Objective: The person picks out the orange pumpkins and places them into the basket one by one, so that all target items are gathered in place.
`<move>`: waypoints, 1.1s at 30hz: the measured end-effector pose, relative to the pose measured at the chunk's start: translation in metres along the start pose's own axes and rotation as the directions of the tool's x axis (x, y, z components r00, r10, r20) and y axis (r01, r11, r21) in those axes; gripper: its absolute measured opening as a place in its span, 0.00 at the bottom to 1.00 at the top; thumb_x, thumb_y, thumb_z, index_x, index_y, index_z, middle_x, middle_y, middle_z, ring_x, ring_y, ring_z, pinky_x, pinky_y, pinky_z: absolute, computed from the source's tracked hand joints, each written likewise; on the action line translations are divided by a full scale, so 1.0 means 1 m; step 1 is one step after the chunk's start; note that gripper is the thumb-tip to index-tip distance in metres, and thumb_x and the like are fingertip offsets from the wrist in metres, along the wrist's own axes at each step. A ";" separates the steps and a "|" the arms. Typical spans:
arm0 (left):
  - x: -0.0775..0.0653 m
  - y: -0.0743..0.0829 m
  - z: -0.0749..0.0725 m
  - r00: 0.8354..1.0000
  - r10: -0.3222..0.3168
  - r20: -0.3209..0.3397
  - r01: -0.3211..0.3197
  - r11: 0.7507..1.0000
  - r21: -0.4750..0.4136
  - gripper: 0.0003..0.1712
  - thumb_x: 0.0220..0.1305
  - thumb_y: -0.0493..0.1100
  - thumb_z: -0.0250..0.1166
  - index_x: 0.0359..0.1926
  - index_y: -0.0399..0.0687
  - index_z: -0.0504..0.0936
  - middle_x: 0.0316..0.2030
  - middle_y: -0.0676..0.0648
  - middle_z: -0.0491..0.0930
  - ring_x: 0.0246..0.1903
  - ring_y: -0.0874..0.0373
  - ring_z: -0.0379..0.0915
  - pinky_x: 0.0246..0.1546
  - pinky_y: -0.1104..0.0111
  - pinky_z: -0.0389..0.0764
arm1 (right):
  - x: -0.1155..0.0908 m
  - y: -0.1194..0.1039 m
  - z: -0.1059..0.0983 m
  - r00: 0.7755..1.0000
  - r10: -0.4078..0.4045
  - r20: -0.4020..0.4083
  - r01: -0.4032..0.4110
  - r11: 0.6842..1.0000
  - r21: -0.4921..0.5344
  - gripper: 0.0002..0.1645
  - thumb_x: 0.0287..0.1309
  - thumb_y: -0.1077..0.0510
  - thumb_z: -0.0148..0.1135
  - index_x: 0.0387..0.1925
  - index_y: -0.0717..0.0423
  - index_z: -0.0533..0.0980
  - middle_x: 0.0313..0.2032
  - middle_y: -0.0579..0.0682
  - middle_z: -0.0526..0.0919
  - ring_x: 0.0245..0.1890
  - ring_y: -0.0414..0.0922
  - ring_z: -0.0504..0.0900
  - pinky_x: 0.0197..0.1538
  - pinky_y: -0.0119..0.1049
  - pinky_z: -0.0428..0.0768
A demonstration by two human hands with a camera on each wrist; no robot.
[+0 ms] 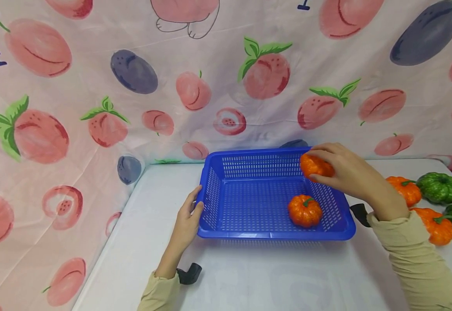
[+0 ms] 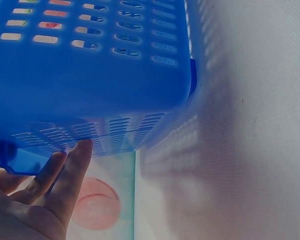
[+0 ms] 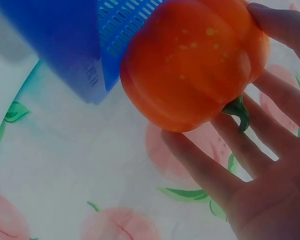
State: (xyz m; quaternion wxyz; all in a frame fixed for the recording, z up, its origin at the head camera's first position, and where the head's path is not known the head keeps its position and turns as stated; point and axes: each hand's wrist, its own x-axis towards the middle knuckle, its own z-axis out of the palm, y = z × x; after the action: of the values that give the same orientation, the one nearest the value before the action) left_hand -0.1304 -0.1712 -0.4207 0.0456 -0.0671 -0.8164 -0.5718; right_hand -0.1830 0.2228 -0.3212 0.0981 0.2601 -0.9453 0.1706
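My right hand (image 1: pixel 336 166) grips a small orange pumpkin (image 1: pixel 314 166) above the right end of a blue plastic basket (image 1: pixel 272 236). In the right wrist view the fingers spread around this pumpkin (image 3: pixel 195 65), its green stem facing the palm. A second orange pumpkin (image 1: pixel 305 211) sits inside the basket, toward the right. My left hand (image 1: pixel 186 222) rests against the basket's left side, thumb at the rim's edge. The left wrist view shows straight fingers (image 2: pixel 72 172) touching the slotted outer wall (image 2: pixel 90 95) of the basket.
Right of the basket lie two more orange pumpkins (image 1: pixel 436 226) and two green pumpkins (image 1: pixel 440 188), partly behind the right sleeve (image 1: pixel 416 255). All stand on a white tabletop (image 1: pixel 272 276). A fruit-print cloth (image 1: pixel 195 47) hangs behind and at the left.
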 end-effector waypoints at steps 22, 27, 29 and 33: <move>0.002 -0.003 0.000 1.000 0.004 -0.011 -0.004 1.000 0.010 0.27 0.77 0.37 0.48 0.74 0.43 0.61 0.66 0.34 0.69 0.61 0.39 0.72 0.57 0.47 0.77 | 0.011 -0.010 0.008 1.000 0.003 0.028 -0.004 1.000 0.031 0.32 0.54 0.54 0.74 0.59 0.62 0.77 0.59 0.63 0.76 0.62 0.62 0.70 0.63 0.63 0.70; 0.002 -0.002 0.000 1.000 0.002 -0.014 -0.002 1.000 0.008 0.27 0.77 0.37 0.48 0.74 0.43 0.61 0.66 0.35 0.69 0.61 0.39 0.71 0.57 0.46 0.76 | 0.014 -0.012 0.009 0.999 0.011 0.034 -0.012 0.999 0.038 0.32 0.55 0.53 0.74 0.59 0.62 0.77 0.59 0.64 0.75 0.62 0.63 0.70 0.63 0.63 0.70; 0.002 -0.002 0.000 1.000 0.002 -0.015 -0.001 1.000 0.006 0.27 0.77 0.37 0.49 0.74 0.43 0.61 0.66 0.35 0.69 0.61 0.39 0.71 0.57 0.46 0.76 | 0.015 -0.012 0.010 0.999 0.012 0.036 -0.013 0.999 0.040 0.31 0.55 0.53 0.74 0.59 0.62 0.77 0.60 0.64 0.75 0.62 0.63 0.70 0.63 0.63 0.70; 0.003 -0.002 0.001 1.000 -0.001 -0.012 0.001 1.000 0.002 0.27 0.77 0.37 0.48 0.74 0.43 0.61 0.66 0.35 0.68 0.60 0.39 0.72 0.57 0.47 0.77 | 0.016 -0.013 0.013 0.999 0.017 0.049 -0.019 0.999 0.046 0.32 0.55 0.53 0.73 0.59 0.62 0.76 0.60 0.64 0.75 0.62 0.64 0.69 0.63 0.64 0.69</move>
State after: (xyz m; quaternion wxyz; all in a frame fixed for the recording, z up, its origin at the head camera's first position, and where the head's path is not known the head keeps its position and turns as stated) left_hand -0.1334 -0.1709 -0.4219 0.0503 -0.0630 -0.8167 -0.5714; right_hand -0.1913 0.1997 -0.3252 0.0675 0.2579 -0.9455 0.1870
